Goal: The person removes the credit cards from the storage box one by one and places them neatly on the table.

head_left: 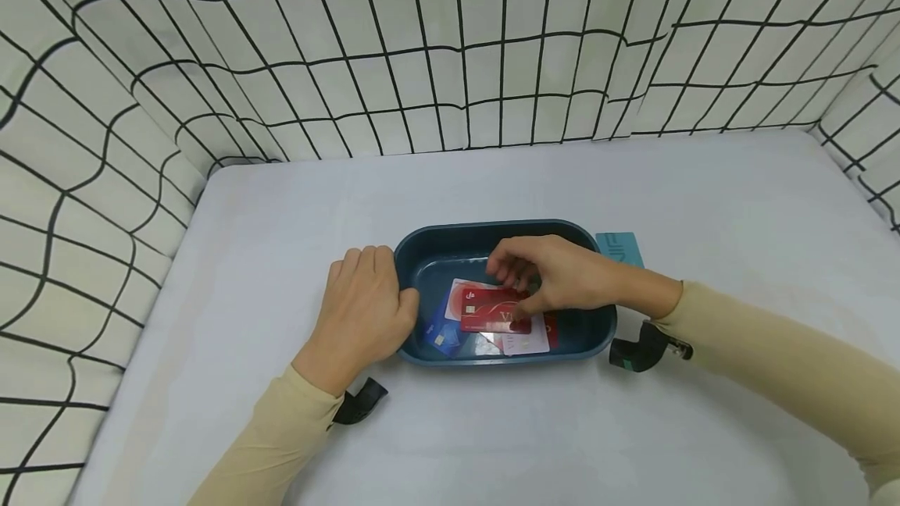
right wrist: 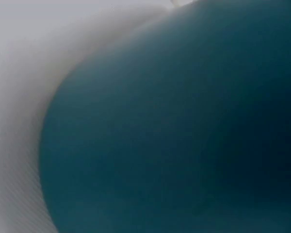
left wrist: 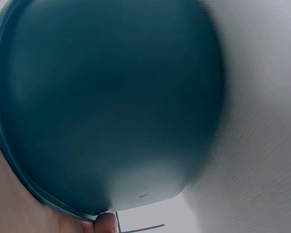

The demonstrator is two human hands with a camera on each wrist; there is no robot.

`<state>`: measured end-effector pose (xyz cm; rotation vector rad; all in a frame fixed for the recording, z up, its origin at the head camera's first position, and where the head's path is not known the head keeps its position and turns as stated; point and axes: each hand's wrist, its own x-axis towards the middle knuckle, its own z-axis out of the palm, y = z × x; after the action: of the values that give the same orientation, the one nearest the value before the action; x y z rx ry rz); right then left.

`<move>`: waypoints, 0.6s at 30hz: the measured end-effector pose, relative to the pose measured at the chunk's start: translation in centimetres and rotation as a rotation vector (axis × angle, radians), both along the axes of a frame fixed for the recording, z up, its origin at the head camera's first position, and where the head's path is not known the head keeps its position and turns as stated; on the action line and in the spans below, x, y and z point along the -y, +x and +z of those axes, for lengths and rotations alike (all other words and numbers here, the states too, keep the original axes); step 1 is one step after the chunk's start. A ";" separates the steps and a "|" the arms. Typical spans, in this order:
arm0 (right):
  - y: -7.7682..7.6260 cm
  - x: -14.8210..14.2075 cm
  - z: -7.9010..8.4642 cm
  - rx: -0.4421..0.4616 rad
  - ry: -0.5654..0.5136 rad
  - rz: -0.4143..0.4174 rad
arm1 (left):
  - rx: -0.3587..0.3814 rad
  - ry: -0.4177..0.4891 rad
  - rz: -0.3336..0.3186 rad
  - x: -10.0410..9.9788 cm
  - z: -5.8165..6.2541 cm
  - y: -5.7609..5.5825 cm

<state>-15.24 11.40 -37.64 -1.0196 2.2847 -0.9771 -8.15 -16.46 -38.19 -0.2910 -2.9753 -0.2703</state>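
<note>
A dark teal tray (head_left: 436,234) stands on the white table. My left hand (head_left: 366,307) grips its left rim, and a fingertip (left wrist: 105,223) shows at the rim's edge in the left wrist view. Inside lie several cards: a red card (head_left: 485,309) on top, a blue card (head_left: 441,334) at the left, and a white card (head_left: 527,340) below it. My right hand (head_left: 566,276) reaches in over the right side, fingers loosely bent above the cards. Its thumb touches the right end of the red card. The right wrist view shows only the tray's outer wall (right wrist: 136,131).
A light teal card (head_left: 620,247) lies on the table (head_left: 492,428) beside the tray's back right corner, partly hidden by my right wrist. Black wire grid (head_left: 422,45) stands before pale walls at the back and sides. Black wrist mounts (head_left: 360,403) hang under both sleeves.
</note>
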 end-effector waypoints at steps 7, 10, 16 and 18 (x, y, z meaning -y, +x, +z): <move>-0.4 0.5 0.0 0.029 0.040 0.035 | 0.008 -0.005 -0.003 0.0 0.1 0.0; -0.5 0.8 0.0 0.016 0.052 0.052 | -0.001 -0.003 -0.002 0.1 0.1 0.0; -0.7 1.3 -0.3 -0.012 0.086 0.082 | 0.006 -0.006 -0.001 0.1 0.1 0.0; -0.7 1.4 -0.5 -0.022 0.094 0.082 | 0.008 -0.005 -0.001 0.1 0.1 0.0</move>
<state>-15.95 10.00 -38.14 -1.0799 2.2643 -0.8211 -8.19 -16.57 -38.11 -0.2930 -2.9838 -0.2649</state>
